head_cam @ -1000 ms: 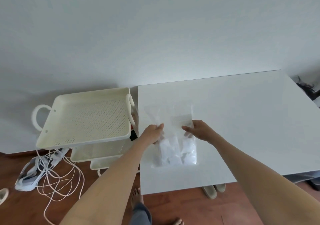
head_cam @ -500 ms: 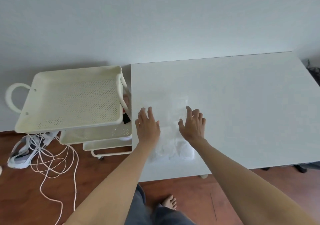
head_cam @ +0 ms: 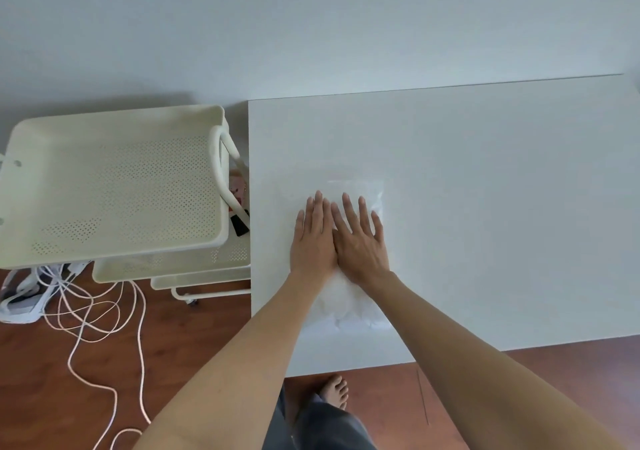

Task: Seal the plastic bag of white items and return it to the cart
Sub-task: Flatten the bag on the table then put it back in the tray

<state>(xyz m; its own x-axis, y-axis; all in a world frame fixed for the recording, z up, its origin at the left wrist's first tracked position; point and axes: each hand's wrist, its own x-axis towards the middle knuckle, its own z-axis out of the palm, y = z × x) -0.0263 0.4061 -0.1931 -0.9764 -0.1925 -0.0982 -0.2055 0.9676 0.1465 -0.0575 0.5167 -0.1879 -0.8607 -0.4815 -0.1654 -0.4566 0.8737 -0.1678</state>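
A clear plastic bag (head_cam: 349,306) of white items lies flat on the white table (head_cam: 485,190), near its front left part. My left hand (head_cam: 313,238) and my right hand (head_cam: 360,242) press palm-down on the bag's middle, side by side and touching, fingers spread and pointing away from me. The bag's top edge (head_cam: 356,183) shows just beyond my fingertips; the white items bulge out below my wrists. The cream cart (head_cam: 110,186) stands left of the table, its perforated top tray holding nothing.
Lower cart shelves (head_cam: 173,266) jut out under the top tray, with small dark and pink objects (head_cam: 239,207) between cart and table. White cables (head_cam: 97,311) lie tangled on the wooden floor. My bare foot (head_cam: 334,389) shows below the table's front edge.
The bag went from being held up by both hands to lying flat. My hands then moved together over its middle and now press down side by side.
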